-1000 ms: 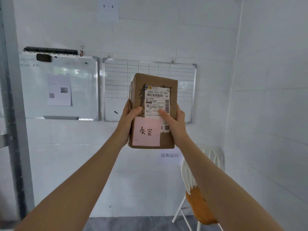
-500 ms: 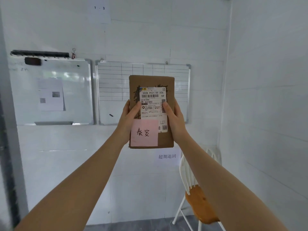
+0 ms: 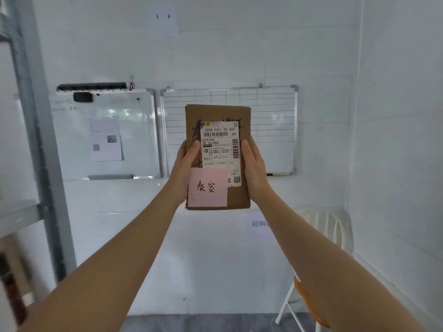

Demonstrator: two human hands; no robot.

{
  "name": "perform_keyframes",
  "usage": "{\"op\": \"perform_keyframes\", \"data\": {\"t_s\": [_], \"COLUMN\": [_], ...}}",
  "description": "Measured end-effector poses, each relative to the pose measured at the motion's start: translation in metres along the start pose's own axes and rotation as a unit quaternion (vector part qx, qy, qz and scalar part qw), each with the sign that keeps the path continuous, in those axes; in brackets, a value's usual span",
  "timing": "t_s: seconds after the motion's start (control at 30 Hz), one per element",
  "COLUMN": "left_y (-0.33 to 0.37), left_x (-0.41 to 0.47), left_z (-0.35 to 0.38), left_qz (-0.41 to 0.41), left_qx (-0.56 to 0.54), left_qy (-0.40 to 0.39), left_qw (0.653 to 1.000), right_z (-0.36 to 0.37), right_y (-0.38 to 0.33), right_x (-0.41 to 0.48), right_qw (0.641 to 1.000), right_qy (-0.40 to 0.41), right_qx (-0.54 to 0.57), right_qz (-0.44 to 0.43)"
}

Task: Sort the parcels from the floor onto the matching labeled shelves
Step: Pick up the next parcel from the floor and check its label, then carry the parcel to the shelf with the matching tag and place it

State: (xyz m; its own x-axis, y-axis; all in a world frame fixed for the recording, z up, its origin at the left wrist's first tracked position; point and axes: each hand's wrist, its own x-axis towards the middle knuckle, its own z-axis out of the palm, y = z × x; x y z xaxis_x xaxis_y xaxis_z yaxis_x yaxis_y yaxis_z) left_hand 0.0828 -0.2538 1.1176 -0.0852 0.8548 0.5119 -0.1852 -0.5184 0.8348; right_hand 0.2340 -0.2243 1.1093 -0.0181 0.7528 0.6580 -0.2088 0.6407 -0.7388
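I hold a brown cardboard parcel (image 3: 217, 113) upright at arm's length, its front face toward me. It carries a white shipping label (image 3: 220, 149) and a pink sticky note (image 3: 208, 187) with handwritten characters. My left hand (image 3: 184, 166) grips the parcel's left edge, thumb on the front. My right hand (image 3: 254, 166) grips its right edge. A grey metal shelf rack (image 3: 36, 140) stands at the far left, mostly out of frame.
Two whiteboards (image 3: 107, 135) (image 3: 271, 116) hang on the white wall behind the parcel. A white chair with an orange seat (image 3: 311, 300) stands in the right corner. A paper sign (image 3: 165, 20) is high on the wall. Grey floor shows at the bottom.
The parcel has turned from angled to square-on. The view swung right, then back left, so the shelf rack shows again at the left edge.
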Motion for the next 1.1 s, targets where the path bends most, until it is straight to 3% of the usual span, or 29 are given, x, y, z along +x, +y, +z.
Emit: {"op": "perform_keyframes", "data": {"t_s": [0.3,0.57,0.8,1.1], "left_y": [0.016,0.052,0.146,0.263], "left_x": [-0.048,-0.156,-0.292,-0.484], "left_z": [-0.022,-0.044,-0.057,-0.024], "left_qz": [0.027,0.045,0.103,0.147], "left_qx": [0.044,0.097,0.182,0.257], "left_qy": [0.125,0.296,0.431,0.575], "left_qw": [0.991,0.949,0.878,0.763], "right_z": [0.033,0.089,0.176,0.249], "right_y": [0.009,-0.006,-0.079,-0.214], "right_x": [-0.014,-0.08,-0.175,-0.336], "right_qw": [0.989,0.948,0.878,0.759], "right_qy": [-0.121,-0.257,-0.392,-0.51], "right_qx": [0.077,0.171,0.263,0.393], "right_qz": [0.02,0.074,0.08,0.095]}}
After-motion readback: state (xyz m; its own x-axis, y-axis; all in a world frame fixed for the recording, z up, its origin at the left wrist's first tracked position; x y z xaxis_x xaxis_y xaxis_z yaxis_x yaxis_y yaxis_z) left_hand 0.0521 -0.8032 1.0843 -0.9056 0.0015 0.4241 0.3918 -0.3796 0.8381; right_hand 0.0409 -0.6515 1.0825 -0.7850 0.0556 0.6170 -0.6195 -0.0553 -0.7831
